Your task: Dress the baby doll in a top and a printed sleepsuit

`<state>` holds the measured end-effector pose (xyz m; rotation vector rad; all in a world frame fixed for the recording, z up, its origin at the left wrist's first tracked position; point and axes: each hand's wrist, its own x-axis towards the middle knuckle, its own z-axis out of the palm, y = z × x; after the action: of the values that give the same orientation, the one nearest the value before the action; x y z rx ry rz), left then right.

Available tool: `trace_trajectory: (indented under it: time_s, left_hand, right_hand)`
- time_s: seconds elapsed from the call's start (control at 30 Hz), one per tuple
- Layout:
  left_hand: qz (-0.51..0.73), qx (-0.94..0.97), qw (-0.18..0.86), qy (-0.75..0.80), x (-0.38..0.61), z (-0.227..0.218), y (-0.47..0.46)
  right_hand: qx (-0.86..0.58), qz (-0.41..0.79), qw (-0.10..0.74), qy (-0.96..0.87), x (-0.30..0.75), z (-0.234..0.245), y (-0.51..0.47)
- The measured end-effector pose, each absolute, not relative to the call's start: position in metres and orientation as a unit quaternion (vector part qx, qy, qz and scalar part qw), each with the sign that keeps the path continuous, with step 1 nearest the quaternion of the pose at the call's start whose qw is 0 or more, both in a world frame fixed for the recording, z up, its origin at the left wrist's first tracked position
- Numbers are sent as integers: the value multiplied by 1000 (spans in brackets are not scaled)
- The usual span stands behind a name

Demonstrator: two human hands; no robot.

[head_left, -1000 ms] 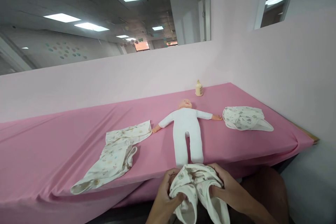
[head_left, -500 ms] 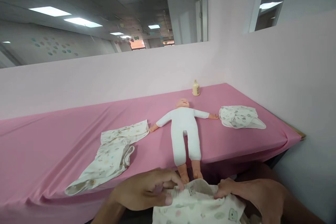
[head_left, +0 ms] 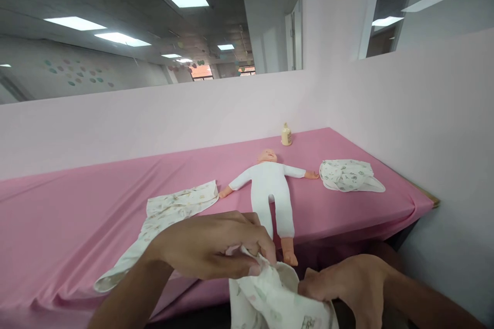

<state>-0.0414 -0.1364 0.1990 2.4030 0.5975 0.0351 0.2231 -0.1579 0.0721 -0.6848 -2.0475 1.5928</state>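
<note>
A printed white baby garment (head_left: 278, 300) hangs just nearer than the baby doll's (head_left: 268, 180) visible foot, its rim pinched between the thumb and bent fingers of the left hand (head_left: 222, 247), while the fingers of the right hand (head_left: 341, 284) are curled closed on the far side of its opening. The doll lies face-up on the pink-covered table (head_left: 96, 185), between a spread printed garment (head_left: 172, 209) on its left and a folded printed cloth (head_left: 349, 175) on its right. Beyond its head stands a cream pump bottle (head_left: 286, 136), contents indiscernible.
</note>
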Motion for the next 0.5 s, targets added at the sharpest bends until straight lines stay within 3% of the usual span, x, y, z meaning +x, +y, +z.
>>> trace_trajectory:
  time_s: [0.07,0.2,0.37,0.5]
  left_hand:
    - [16,916,322,239,-49,204,-134]
    - [16,912,313,264,-60,213,-139]
    - [6,908,249,337,-65,229,-155]
    - [39,902,177,391,-72,236,-157]
  right_hand:
    - [-183,599,162,-762,227,84,-154]
    - [-168,564,159,-793,240,109,-141]
    - [-336,343,122,-869,257,147,-140]
    - [-412,183,158,-878,272,166,-145]
